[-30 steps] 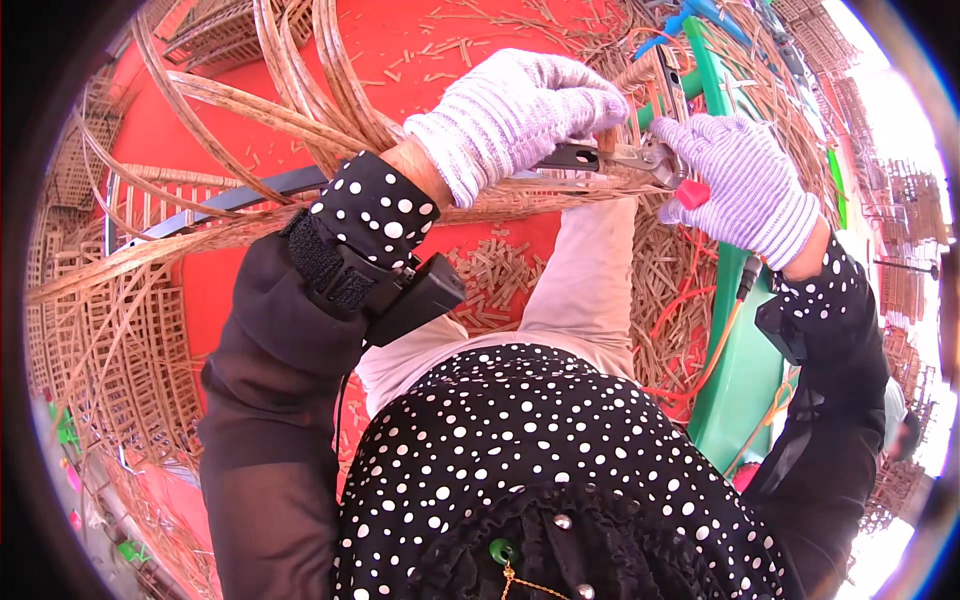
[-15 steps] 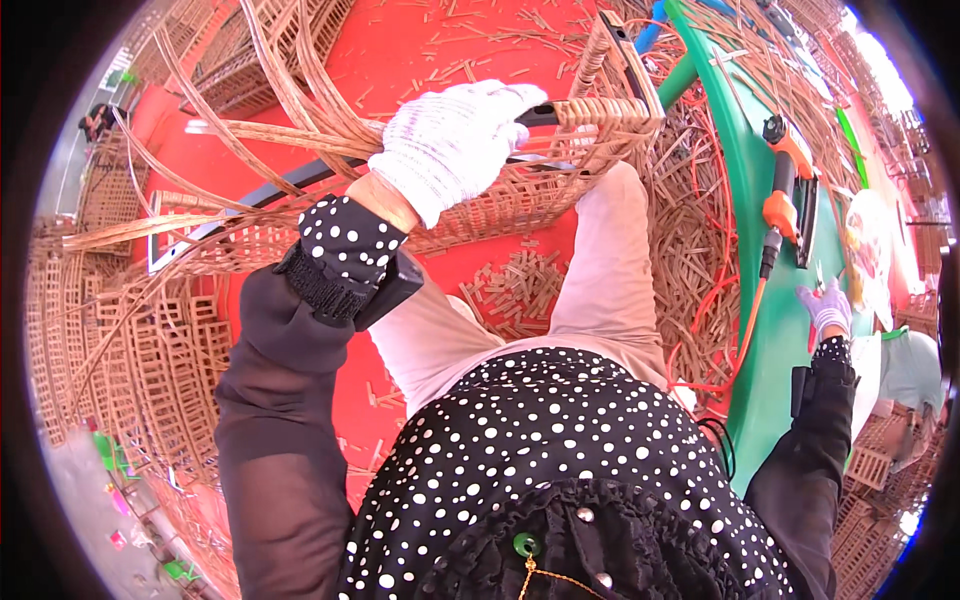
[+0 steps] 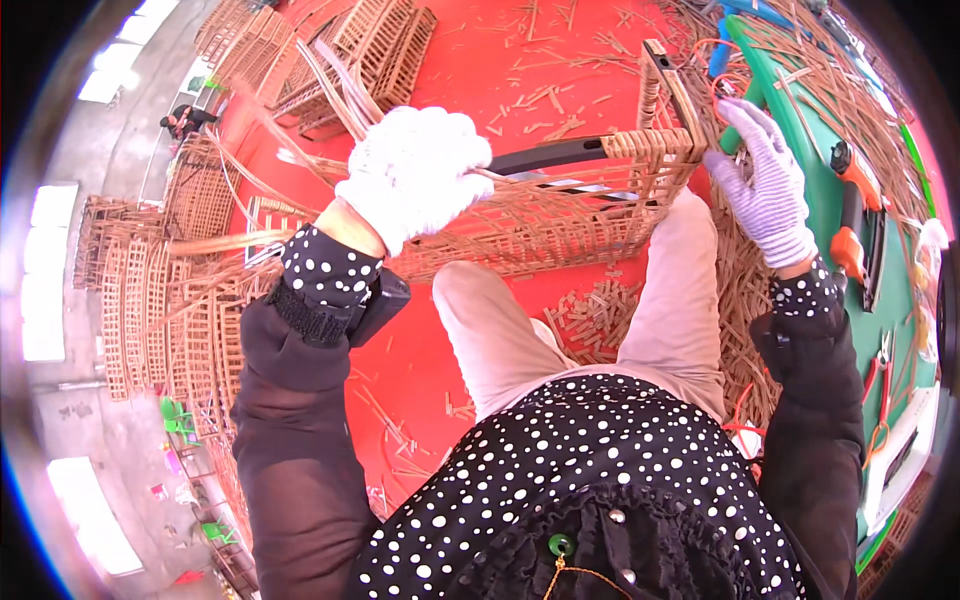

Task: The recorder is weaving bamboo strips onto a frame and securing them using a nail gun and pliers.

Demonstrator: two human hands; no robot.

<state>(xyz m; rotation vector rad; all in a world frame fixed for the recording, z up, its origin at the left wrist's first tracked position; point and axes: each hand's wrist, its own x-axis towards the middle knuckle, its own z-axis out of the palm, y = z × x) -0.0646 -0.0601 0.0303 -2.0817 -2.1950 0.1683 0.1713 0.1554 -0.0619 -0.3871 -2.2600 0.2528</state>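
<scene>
A partly woven brown wicker basket (image 3: pixel 540 235) with a black metal frame lies across my knees, one end standing up on the right. My left hand (image 3: pixel 415 175), in a white glove, is closed around the basket's frame and long loose strands near its left part; the fingertips' exact grip is partly hidden. To the right of the basket's upright end, my right hand (image 3: pixel 765 190) is raised in a striped glove with fingers apart and nothing in it. Red-handled pliers (image 3: pixel 880 375) lie on the green table (image 3: pixel 825 300) at the right.
An orange and black air tool (image 3: pixel 858 225) rests on the green table. Cut wicker pieces (image 3: pixel 600 315) are piled on the red floor (image 3: pixel 400 370) between my legs. Woven wicker panels (image 3: pixel 150 300) stand at the left, with more woven pieces (image 3: pixel 370 60) at the back.
My right hand has left the red-handled pliers on the table and moved left and away from me toward the basket. The left hand stays closed on the basket, and the view has shifted.
</scene>
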